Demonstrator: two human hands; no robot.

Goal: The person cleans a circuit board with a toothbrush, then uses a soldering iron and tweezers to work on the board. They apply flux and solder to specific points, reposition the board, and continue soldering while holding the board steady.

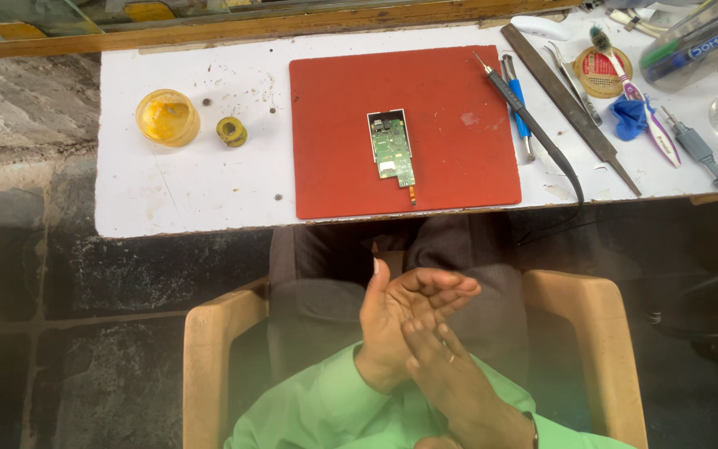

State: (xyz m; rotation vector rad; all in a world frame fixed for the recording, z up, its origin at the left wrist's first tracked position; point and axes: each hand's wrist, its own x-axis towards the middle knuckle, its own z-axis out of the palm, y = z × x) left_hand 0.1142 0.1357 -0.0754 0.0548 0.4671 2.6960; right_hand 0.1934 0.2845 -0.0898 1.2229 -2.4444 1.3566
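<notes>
Head view: the left hand (405, 320) and right hand (450, 378) press together over the lap, both grips released and holding nothing, well off the surface (176, 191). One circuit board (393, 150) lies mid red mat (459, 166). One soldering iron (515, 91) near the right edge; its cable could snag. Two yellow pots at the left

The left hand (400, 320) and the right hand (450, 378) are pressed together, palm on palm, above the lap and well apart from the tabletop (184, 179). Both hands are empty, with the fingers (450, 291) stretched out.
</notes>
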